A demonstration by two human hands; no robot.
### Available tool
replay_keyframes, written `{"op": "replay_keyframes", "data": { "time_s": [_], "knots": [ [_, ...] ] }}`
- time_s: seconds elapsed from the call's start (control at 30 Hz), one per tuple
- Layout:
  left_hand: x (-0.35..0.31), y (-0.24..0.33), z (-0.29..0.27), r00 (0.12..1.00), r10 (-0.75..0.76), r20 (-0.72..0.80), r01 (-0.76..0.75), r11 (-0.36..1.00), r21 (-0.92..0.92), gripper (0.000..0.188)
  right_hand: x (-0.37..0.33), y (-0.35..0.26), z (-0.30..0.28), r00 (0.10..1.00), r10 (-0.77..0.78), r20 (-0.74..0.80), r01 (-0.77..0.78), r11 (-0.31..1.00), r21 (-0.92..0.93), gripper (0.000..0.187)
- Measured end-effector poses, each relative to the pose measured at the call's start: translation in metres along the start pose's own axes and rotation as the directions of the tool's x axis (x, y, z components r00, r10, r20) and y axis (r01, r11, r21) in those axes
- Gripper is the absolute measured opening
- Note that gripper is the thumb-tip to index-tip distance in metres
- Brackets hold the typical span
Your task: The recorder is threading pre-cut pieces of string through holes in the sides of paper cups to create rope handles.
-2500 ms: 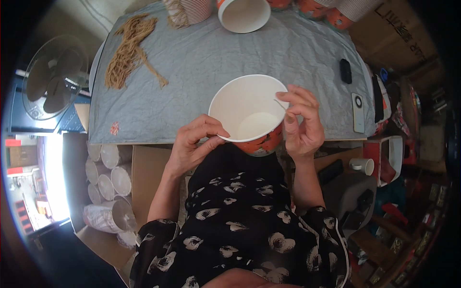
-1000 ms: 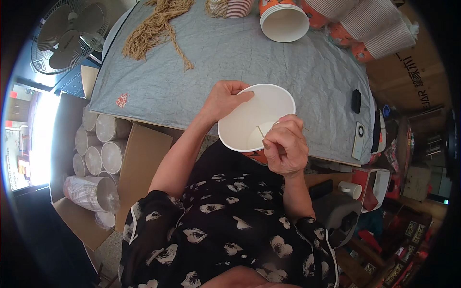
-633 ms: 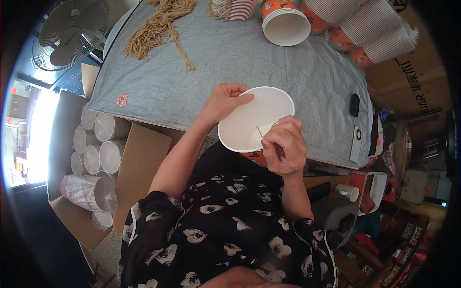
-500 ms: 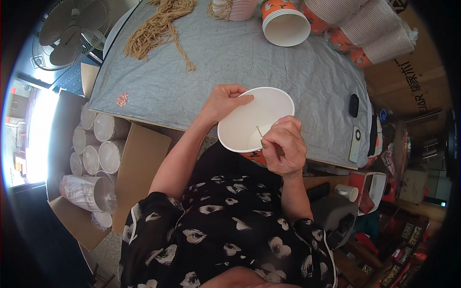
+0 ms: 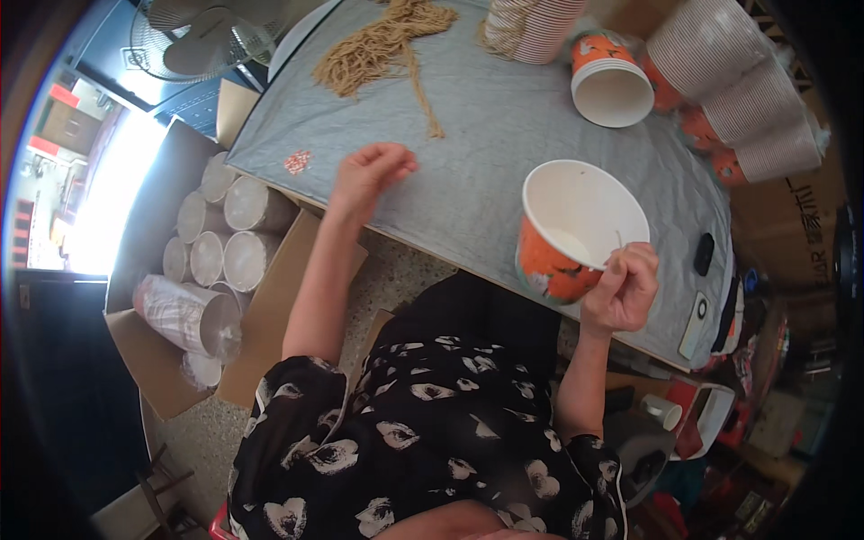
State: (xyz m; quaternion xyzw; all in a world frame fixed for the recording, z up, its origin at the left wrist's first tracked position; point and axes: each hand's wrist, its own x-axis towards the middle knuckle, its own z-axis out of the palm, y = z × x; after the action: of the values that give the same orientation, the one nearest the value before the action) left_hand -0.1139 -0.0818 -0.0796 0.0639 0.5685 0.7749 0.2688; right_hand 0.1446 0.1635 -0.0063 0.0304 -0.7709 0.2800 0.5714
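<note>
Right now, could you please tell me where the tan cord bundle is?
In the head view, the tan cord bundle lies at the top, left of centre, on the table, beyond the left hand and left of nested paper buckets.

Glare bleaches the opening (image 5: 117,202) far left of the gripping right hand (image 5: 625,292); clutter (image 5: 765,360) to its right sits dim; fisheye edges curve into black.

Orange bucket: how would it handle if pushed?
The orange bucket looks thin-walled, so probably light and easily dented. Round and tapered, it may roll if tipped. Pinched at the edge by the right hand, it might swing.
</note>
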Motion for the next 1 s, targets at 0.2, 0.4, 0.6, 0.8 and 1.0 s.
{"op": "replay_keyframes", "data": {
  "time_s": [0.2, 0.4, 0.6, 0.8, 1.0],
  "knots": [
    [-0.001, 0.05, -0.107, 0.87, 0.394, -0.297, -0.155, 0.789, 0.595, 0.02, -0.027, 0.036, 0.032, 0.987, 0.149, -0.059, -0.146, 0.988, 0.048, 0.012],
    [0.003, 0.039, -0.191, 0.717, 0.697, 0.009, -0.167, 0.159, 0.973, 0.016, -0.019, 0.01, 0.04, 0.964, 0.26, 0.055, -0.253, 0.962, -0.104, 0.01],
    [-0.027, 0.053, -0.085, 0.58, 0.8, 0.154, 0.025, -0.207, 0.978, 0.027, -0.011, -0.016, 0.019, 0.806, 0.59, 0.054, -0.592, 0.796, 0.128, 0.006],
    [-0.104, 0.049, 0.098, 0.904, 0.179, 0.388, -0.346, 0.838, 0.422, 0.034, -0.006, -0.036, 0.004, 0.603, 0.742, 0.291, -0.76, 0.424, 0.492, 0.012],
    [-0.112, 0.022, 0.152, 0.857, 0.147, 0.493, -0.285, 0.933, 0.218, 0.039, -0.011, -0.045, 0.003, 0.508, 0.762, 0.403, -0.78, 0.208, 0.59, 0.013]
  ]
}}
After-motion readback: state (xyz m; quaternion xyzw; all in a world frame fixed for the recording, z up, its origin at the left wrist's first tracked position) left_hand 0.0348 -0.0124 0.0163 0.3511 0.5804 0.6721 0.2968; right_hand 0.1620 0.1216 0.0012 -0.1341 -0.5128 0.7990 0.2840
